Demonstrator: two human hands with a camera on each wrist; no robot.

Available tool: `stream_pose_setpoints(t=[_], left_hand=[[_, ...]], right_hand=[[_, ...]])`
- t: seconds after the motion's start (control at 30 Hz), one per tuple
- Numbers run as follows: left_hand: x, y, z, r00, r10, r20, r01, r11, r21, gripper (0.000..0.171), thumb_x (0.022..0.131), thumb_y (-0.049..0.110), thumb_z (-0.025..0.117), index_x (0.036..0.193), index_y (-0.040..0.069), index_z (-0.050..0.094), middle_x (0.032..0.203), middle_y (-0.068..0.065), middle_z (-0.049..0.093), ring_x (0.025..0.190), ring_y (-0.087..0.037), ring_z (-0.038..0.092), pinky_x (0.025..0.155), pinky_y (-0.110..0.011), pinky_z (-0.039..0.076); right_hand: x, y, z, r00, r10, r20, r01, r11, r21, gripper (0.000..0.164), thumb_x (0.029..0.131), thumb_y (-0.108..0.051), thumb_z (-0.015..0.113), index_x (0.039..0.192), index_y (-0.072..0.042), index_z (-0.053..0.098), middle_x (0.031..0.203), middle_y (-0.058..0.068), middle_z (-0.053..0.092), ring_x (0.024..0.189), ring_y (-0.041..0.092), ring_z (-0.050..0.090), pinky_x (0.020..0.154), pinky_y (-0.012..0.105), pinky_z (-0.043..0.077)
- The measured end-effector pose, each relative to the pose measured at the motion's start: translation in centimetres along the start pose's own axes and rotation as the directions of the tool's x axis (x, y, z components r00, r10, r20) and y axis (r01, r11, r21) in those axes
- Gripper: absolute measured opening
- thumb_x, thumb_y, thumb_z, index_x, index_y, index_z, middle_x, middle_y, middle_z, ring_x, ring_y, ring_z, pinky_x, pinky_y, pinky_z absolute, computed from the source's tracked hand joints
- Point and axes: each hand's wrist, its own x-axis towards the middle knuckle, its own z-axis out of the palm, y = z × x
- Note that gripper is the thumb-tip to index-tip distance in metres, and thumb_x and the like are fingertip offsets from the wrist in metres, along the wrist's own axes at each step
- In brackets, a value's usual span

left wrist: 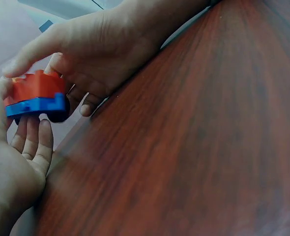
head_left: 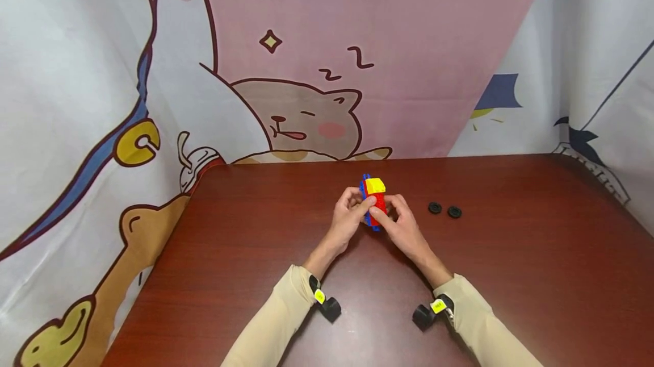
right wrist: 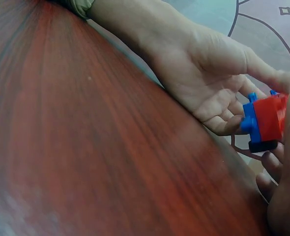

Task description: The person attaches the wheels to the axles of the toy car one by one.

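Note:
Both hands hold a toy car [head_left: 378, 201] above the table, with a red body, a yellow block on its far end and a blue base. My left hand [head_left: 348, 216] grips its left side, thumb on the red top. From the right, my right hand [head_left: 403, 225] pinches it, thumb also on the red part. In the left wrist view, a black wheel [left wrist: 59, 116] shows under the blue base [left wrist: 37, 105], close to the right hand's fingers. The right wrist view shows the red body [right wrist: 269, 118] partly covered by the right hand.
Two loose black wheels [head_left: 444, 210] lie on the dark red-brown table [head_left: 245, 253], right of the hands. A cartoon-printed cloth [head_left: 409, 60] hangs behind the table and along its sides. Each wrist wears a black camera mount [head_left: 327, 305].

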Motion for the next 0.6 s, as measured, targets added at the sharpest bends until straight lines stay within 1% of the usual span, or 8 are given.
stream_pose_setpoints(t=[0.07,0.17,0.27,0.33,0.47,0.53,0.57,0.6], left_hand=[[-0.1,0.0,-0.1,1.000,0.007,0.001,-0.007,1.000,0.011,0.024,0.097,0.014,0.065,0.115,0.003,0.054,0.089,0.004,0.059,0.076,-0.007,0.057,0.061,-0.020,0.050],[0.0,-0.1,-0.2,1.000,0.017,-0.007,-0.016,0.999,0.030,0.027,0.098,0.014,0.063,0.119,0.000,0.054,0.090,0.006,0.060,0.075,-0.007,0.056,0.061,-0.020,0.049],[0.2,-0.2,-0.2,0.999,0.036,-0.018,-0.036,0.999,0.036,0.031,0.097,0.013,0.064,0.122,-0.004,0.054,0.090,0.007,0.060,0.075,-0.008,0.054,0.061,-0.021,0.048],[0.4,-0.2,-0.2,0.999,0.042,-0.020,-0.041,0.999,0.027,0.034,0.097,0.012,0.064,0.123,-0.006,0.053,0.091,0.007,0.059,0.075,-0.009,0.055,0.062,-0.023,0.048],[0.5,-0.1,-0.3,1.000,0.022,-0.008,-0.021,0.999,0.031,0.033,0.097,0.015,0.062,0.125,-0.004,0.056,0.099,0.003,0.062,0.083,-0.008,0.059,0.070,-0.025,0.051],[0.3,0.0,-0.3,1.000,0.001,0.028,-0.002,0.999,0.052,0.034,0.099,0.018,0.060,0.126,-0.002,0.058,0.105,-0.002,0.064,0.086,-0.008,0.061,0.074,-0.025,0.053],[0.2,0.1,-0.3,0.998,-0.012,0.055,0.009,0.998,0.069,0.034,0.099,0.019,0.059,0.127,-0.001,0.058,0.107,-0.006,0.065,0.086,-0.009,0.062,0.074,-0.025,0.054],[0.1,0.1,-0.3,0.996,-0.022,0.083,0.015,0.996,0.086,0.035,0.100,0.021,0.058,0.128,0.000,0.059,0.108,-0.010,0.065,0.085,-0.009,0.063,0.073,-0.025,0.056]], right_hand=[[-0.1,-0.4,0.0,1.000,-0.011,-0.010,0.011,1.000,-0.020,0.028,0.095,-0.022,0.067,0.116,-0.003,0.063,0.099,0.010,0.052,0.081,0.018,0.046,0.067,0.022,0.040],[-0.5,-1.7,0.0,1.000,0.001,-0.015,-0.001,1.000,-0.028,0.023,0.095,-0.016,0.067,0.108,0.001,0.061,0.088,0.011,0.052,0.073,0.019,0.047,0.061,0.022,0.040],[-0.8,-3.0,-0.2,1.000,0.012,-0.023,-0.012,1.000,-0.014,0.019,0.096,-0.013,0.065,0.102,0.004,0.058,0.079,0.008,0.051,0.067,0.015,0.046,0.057,0.022,0.038],[-0.8,-3.2,-0.3,0.999,0.016,-0.039,-0.016,1.000,0.010,0.019,0.096,-0.013,0.064,0.102,0.004,0.058,0.077,0.004,0.049,0.066,0.010,0.045,0.057,0.021,0.037],[-0.3,-1.6,-0.3,0.997,0.033,-0.064,-0.029,0.997,0.071,0.027,0.099,-0.015,0.060,0.117,0.004,0.060,0.082,-0.002,0.053,0.069,0.007,0.047,0.061,0.020,0.041],[-0.1,-0.5,-0.2,0.997,0.046,-0.069,-0.039,0.995,0.088,0.033,0.100,-0.019,0.060,0.126,0.001,0.060,0.087,-0.003,0.055,0.072,0.007,0.049,0.063,0.019,0.043],[-0.1,-0.3,-0.2,0.997,0.043,-0.069,-0.036,0.995,0.092,0.035,0.100,-0.019,0.059,0.130,-0.001,0.059,0.089,-0.004,0.056,0.072,0.007,0.050,0.063,0.019,0.044],[-0.1,-0.4,-0.3,0.997,0.046,-0.065,-0.039,0.994,0.098,0.036,0.100,-0.018,0.059,0.131,-0.001,0.059,0.090,-0.002,0.057,0.073,0.008,0.050,0.064,0.020,0.044]])
